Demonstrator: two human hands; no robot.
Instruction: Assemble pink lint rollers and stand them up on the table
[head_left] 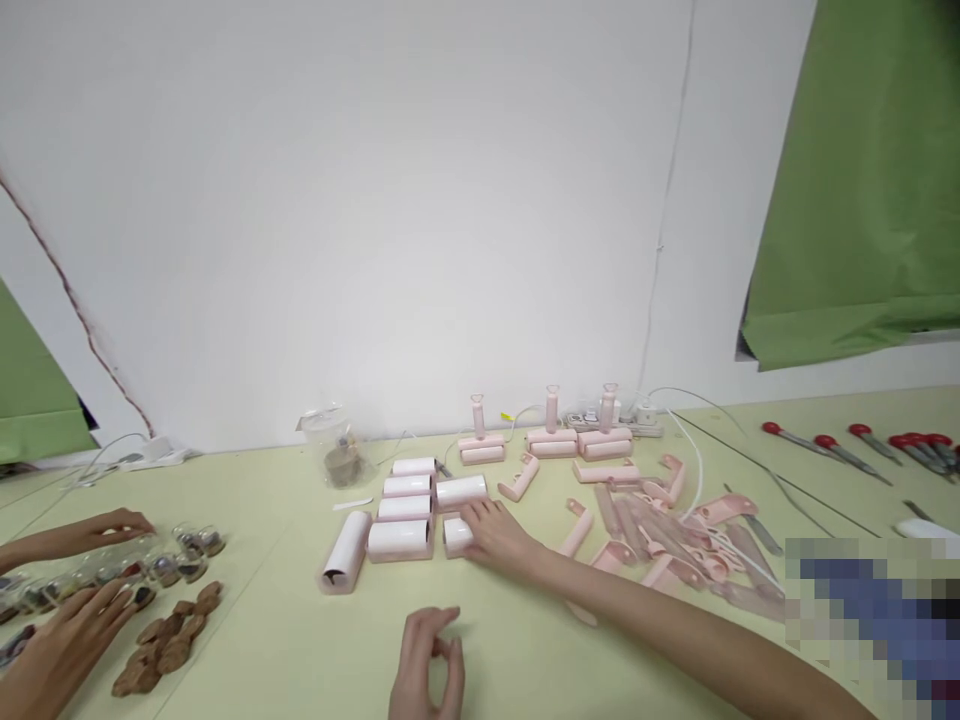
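My right hand (495,535) reaches in from the right with its fingers closed over a white roll (454,537), partly hidden by the hand. Just behind those fingers lies another roll (459,491). To the left is a stack of white rolls (401,539) in pinkish cases, with one more roll (347,552) lying at a slant beside it. My left hand (427,665) is low in front, fingers bent and thumb apart, with nothing between them. Right of my right forearm spreads a heap of pink plastic handles and covers (652,535).
Pink roller sets (553,443) stand along the wall beside a power strip (630,428) and cables. A clear bag (339,455) stands behind the rolls. At left, another person's hands (82,620) touch small clear domes near brown pieces (169,645). Red-ended tools (847,452) lie at right.
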